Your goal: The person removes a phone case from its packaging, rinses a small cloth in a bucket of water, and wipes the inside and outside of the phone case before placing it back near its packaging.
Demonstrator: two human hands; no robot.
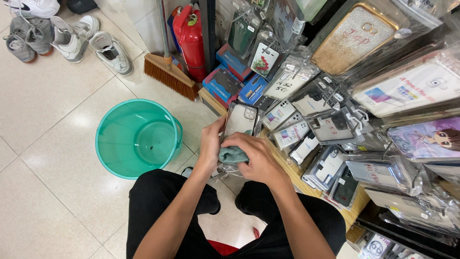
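My left hand [209,146] holds a clear phone case [239,121] by its left edge, upright above my lap, just right of the green bucket [136,138]. My right hand [256,156] has its grip closed on a soft teal cloth [233,154], pressed to the case's lower end. The case looks light, thin, a bit bendy and slick, so the rigid rim seems the safest hold

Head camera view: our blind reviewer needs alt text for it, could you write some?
Seen from above, a seated person's left hand holds a packaged phone case while the right hand presses a teal cloth against its lower end. An empty turquoise bucket stands on the tiled floor at left; racks of bagged phone cases fill the right.
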